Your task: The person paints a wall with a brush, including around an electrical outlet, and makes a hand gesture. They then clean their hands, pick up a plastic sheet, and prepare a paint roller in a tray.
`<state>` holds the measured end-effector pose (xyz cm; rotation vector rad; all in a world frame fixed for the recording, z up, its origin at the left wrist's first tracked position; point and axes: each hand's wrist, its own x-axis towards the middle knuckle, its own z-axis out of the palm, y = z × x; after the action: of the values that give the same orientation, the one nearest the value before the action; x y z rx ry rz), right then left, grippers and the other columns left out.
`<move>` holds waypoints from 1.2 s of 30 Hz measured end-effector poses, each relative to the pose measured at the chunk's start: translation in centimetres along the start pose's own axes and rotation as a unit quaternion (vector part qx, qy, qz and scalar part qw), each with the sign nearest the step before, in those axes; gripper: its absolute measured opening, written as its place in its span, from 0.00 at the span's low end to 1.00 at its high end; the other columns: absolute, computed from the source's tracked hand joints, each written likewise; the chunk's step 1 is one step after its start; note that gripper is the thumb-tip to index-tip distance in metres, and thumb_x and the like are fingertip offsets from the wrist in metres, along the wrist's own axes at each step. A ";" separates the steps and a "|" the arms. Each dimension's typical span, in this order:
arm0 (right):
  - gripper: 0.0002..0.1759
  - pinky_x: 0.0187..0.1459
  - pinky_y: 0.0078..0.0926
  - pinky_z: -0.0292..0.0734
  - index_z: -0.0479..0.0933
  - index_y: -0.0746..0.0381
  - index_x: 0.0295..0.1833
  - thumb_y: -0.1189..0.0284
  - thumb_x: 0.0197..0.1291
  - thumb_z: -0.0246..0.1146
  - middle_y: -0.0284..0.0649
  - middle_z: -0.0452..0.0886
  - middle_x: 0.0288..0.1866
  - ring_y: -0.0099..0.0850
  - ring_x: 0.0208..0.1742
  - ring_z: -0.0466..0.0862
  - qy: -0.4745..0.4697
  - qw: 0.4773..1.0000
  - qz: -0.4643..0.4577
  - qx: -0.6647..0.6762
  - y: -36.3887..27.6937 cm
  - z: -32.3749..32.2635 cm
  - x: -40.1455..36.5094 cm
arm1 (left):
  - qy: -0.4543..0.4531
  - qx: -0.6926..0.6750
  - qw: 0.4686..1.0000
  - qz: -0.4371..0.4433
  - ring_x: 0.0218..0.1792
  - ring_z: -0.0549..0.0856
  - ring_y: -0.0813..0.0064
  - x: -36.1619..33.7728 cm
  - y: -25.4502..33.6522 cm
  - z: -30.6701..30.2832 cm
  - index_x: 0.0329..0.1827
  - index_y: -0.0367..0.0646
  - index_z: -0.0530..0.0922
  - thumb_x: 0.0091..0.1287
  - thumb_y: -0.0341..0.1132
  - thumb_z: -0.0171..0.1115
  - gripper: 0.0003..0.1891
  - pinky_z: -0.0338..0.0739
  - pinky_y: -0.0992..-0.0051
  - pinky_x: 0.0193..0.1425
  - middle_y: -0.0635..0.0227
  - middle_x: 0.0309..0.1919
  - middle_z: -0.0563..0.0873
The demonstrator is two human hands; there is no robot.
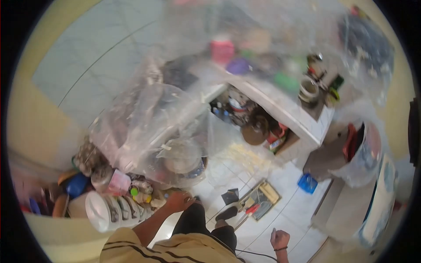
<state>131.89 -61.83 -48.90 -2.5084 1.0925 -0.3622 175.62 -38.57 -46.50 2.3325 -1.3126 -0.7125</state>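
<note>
My left hand [179, 202] is low at the left, beside my dark-clothed thigh [193, 221] and close to the plastic-draped shelf. Its fingers look loosely stretched out, and I see nothing held in them. My right hand [280, 239], with a dark band at the wrist, hangs over the white tiled floor with its fingers curled in and the thumb raised. Nothing shows in it. A thin dark cable [256, 253] runs close to that wrist. Between the hands on the floor lies a shallow tray [272, 193] holding a red-handled tool [251, 209].
Clear plastic sheeting [144, 118] drapes over a white-tiled counter [267, 98]. Pots and bottles crowd the opening beneath it. A blue plastic piece [307, 183] lies on the floor. At left stand a white rack [98, 210] and bags; at right, a plastic-covered bin [364, 153].
</note>
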 end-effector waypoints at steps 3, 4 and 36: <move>0.25 0.17 0.40 0.55 0.61 0.62 0.11 0.78 0.59 0.62 0.44 0.64 0.10 0.44 0.11 0.64 0.119 0.992 -0.048 0.005 -2.5 -1.3 3.4 | 0.132 -0.120 0.981 0.077 0.32 0.84 0.57 0.3 1.1 0.1 0.34 0.40 0.83 0.64 0.39 0.66 0.10 0.77 0.63 0.38 0.57 0.27 0.83; 0.24 0.17 0.39 0.54 0.61 0.63 0.12 0.79 0.59 0.62 0.43 0.63 0.10 0.43 0.11 0.63 0.160 0.985 -0.061 0.017 -3.9 -1.2 4.6 | 0.146 -0.134 0.973 0.121 0.34 0.85 0.59 0.8 1.9 -0.6 0.36 0.40 0.83 0.65 0.38 0.66 0.09 0.77 0.65 0.40 0.58 0.29 0.84; 0.58 0.79 0.43 0.33 0.44 0.66 0.80 0.27 0.61 0.26 0.48 0.45 0.83 0.41 0.83 0.43 -0.421 0.538 -0.447 0.577 -64.7 6.6 0.3 | 0.779 -0.278 0.562 0.003 0.81 0.36 0.61 -28.6 -0.9 -14.6 0.80 0.37 0.32 0.77 0.44 0.39 0.37 0.35 0.64 0.81 0.56 0.81 0.34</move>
<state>176.30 -20.04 -26.38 -1.3223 -0.7596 -0.0070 172.33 -12.36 -28.27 1.3576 -0.1103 0.8335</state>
